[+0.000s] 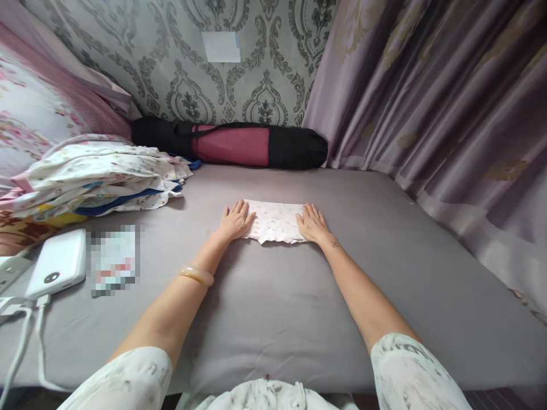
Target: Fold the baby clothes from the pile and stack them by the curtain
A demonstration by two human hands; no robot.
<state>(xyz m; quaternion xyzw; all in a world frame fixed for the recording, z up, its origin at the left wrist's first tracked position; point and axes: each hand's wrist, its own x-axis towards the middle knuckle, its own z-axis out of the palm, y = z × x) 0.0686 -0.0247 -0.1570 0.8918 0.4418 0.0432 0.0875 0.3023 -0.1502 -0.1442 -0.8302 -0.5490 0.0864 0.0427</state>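
A small piece of white cloth with a faint pinkish print (276, 221) lies flat on the grey sheet (273, 302), its near edge wavy. It looks like a folded garment, but the exact kind does not show. My left hand (237, 220) rests palm down on its left end, fingers stretched out. On the opposite end lies my right hand (314, 222), also flat with the fingers extended. Neither hand grips anything. A pale bangle (196, 275) circles my left forearm.
Patterned clothes (106, 171) are heaped at the left. Along the wall lies a black and dark pink long bag (231, 145). A white power bank (60, 259) with a cable (40, 336) sits beside a blurred packet (115, 261). Purple curtains (427, 102) hang at the right.
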